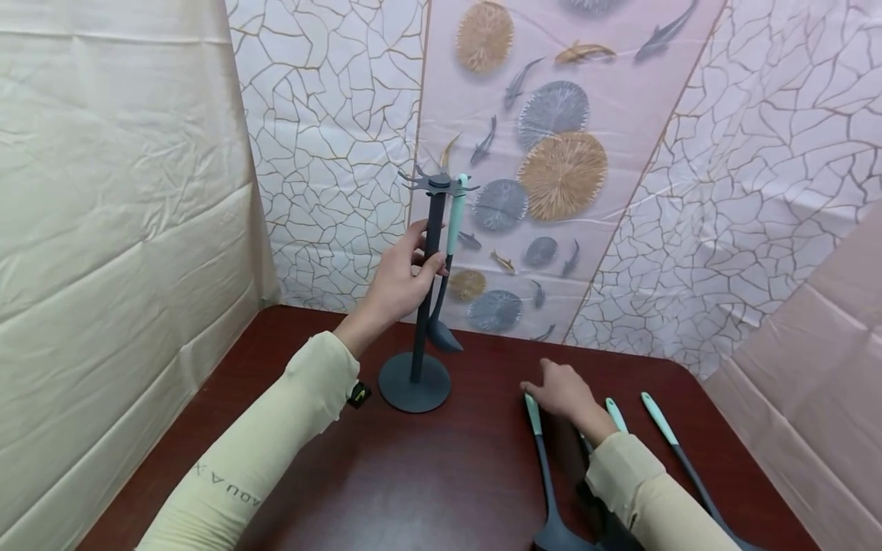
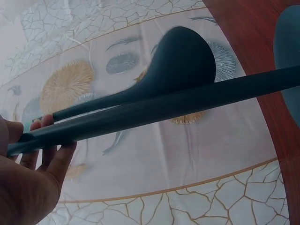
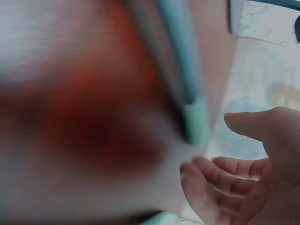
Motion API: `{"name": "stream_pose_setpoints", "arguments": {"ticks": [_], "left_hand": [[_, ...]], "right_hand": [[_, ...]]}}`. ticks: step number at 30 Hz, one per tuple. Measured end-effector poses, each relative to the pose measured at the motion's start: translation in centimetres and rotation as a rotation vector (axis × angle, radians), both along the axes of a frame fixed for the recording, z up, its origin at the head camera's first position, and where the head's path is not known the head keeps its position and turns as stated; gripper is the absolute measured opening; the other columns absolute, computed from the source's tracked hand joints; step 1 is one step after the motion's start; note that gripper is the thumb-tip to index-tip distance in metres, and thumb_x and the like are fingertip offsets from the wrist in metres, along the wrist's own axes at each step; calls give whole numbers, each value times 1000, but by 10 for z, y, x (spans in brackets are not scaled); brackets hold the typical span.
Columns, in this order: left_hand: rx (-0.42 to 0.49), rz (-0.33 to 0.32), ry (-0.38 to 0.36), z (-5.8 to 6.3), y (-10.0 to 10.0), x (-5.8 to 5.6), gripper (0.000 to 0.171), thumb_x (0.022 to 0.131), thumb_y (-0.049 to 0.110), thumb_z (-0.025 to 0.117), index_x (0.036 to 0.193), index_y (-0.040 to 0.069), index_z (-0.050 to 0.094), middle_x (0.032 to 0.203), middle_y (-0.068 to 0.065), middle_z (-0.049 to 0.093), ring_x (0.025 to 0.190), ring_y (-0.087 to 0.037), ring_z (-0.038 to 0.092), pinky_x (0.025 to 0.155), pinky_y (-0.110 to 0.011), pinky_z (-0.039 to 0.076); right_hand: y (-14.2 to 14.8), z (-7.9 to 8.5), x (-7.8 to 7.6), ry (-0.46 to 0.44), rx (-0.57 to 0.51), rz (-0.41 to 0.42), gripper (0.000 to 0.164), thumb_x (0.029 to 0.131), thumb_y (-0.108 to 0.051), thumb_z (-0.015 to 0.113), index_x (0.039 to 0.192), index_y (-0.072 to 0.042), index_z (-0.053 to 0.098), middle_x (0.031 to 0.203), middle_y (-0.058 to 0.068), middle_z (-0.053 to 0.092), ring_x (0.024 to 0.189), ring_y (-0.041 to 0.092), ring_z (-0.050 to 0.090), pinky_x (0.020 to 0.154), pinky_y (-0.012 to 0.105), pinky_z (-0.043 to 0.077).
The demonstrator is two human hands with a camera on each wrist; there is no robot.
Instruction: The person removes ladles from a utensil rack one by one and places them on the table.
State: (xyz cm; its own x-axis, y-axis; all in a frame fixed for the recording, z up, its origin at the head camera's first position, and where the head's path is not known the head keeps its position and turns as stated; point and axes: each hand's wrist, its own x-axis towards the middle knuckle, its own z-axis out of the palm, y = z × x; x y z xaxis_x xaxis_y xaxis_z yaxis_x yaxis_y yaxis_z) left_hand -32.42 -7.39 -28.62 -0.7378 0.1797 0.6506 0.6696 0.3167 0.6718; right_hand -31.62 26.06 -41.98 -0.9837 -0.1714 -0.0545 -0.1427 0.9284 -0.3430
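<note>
My left hand grips the dark pole of a utensil stand, with the thumb and fingers round it in the left wrist view. From the hooked top of the stand hangs a ladle with a mint-green handle, close beside the pole. Its bowl shows large in the left wrist view, next to the pole. Over the table my right hand reaches to the mint handle of a dark utensil. In the right wrist view, thumb and fingers are spread apart near that handle, not closed on it.
Farther right lies another mint-handled utensil, and one more mint handle shows behind the right forearm. The sleeve hides parts of these. Patterned cloth hangs behind the dark red table.
</note>
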Motion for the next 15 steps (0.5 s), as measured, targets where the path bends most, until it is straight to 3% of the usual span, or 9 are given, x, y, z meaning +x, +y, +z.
{"name": "stream_pose_setpoints", "arguments": {"ticks": [2, 5, 8, 11, 15], "left_hand": [[-15, 26, -7, 3, 2, 1, 47, 108, 20, 62, 153, 15, 48, 105, -4, 69, 90, -22, 74, 73, -42, 57], [-38, 68, -24, 7, 3, 2, 49, 107, 24, 63, 153, 17, 47, 108, -3, 68, 94, -21, 71, 70, -41, 57], [-65, 116, -37, 11, 4, 6, 51, 107, 27, 63, 154, 16, 46, 111, -3, 66, 96, -19, 70, 69, -40, 58], [-68, 168, -30, 16, 5, 10, 54, 107, 26, 63, 156, 15, 45, 114, -5, 65, 98, -20, 71, 71, -39, 59], [-33, 219, 1, 26, 6, 18, 60, 106, 26, 65, 160, 15, 42, 117, -7, 67, 102, -22, 73, 77, -41, 60]], "right_hand": [[-4, 15, -1, 99, 17, 35, 62, 105, -34, 67, 143, 12, 51, 102, 28, 69, 82, 37, 70, 72, 52, 58], [-12, 40, -6, 244, -58, 116, 42, 106, -32, 68, 126, 5, 61, 93, 21, 69, 73, 32, 67, 68, 50, 55], [-26, 67, -10, 371, -156, 253, 28, 106, -31, 68, 114, -4, 63, 89, 9, 69, 74, 23, 65, 69, 45, 55], [-44, 92, -10, 464, -232, 379, 30, 106, -30, 68, 123, -7, 63, 98, 6, 71, 85, 21, 69, 76, 45, 59], [-70, 124, -8, 544, -327, 452, 37, 106, -28, 68, 133, -4, 61, 111, 12, 71, 98, 25, 70, 85, 49, 60]]}}
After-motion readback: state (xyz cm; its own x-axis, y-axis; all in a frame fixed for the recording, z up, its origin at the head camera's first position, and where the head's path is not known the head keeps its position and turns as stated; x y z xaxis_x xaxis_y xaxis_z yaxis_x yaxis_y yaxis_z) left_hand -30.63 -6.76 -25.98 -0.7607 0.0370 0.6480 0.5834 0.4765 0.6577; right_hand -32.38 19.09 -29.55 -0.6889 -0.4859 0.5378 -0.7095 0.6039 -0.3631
